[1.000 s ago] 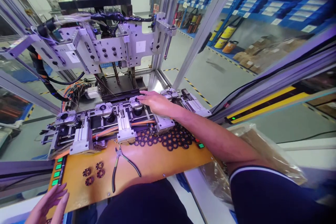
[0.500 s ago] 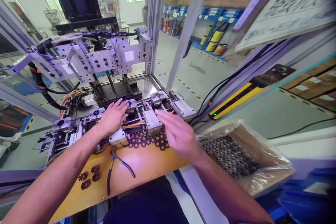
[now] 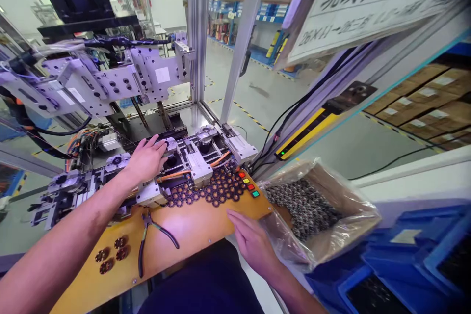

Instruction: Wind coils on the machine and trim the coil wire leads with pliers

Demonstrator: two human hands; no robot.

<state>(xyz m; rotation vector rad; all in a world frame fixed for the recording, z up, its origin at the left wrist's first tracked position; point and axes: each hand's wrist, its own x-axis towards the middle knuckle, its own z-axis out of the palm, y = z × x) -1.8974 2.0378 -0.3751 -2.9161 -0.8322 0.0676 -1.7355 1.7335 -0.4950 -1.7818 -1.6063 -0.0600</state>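
My left hand [image 3: 146, 159] lies over the machine's row of fixtures, fingers spread, by a round holder [image 3: 170, 147]; nothing shows in its grasp. Low over the front edge of the orange work board [image 3: 195, 225], my right hand [image 3: 252, 240] has its fingers stretched out and holds nothing visible. Many dark ring-shaped parts [image 3: 224, 189] lie flat between the fixtures and the bare board. Pliers [image 3: 147, 235] with dark handles rest open on the board. To their left sit several copper-coloured round parts [image 3: 121, 253].
Colored buttons [image 3: 250, 187] are at the board's right corner. A plastic-lined carton [image 3: 353, 221] full of small metal parts stands at the right, with blue bins [image 3: 397, 250] beyond it. The machine's upper head [image 3: 117, 81] hangs above the fixtures; a yellow light bar [image 3: 309, 130] slants at the right.
My right hand has drawn back from the fixtures to the board's front edge, uncovering the buttons and more rings. My left hand stays at the same holder. The view has shifted right.
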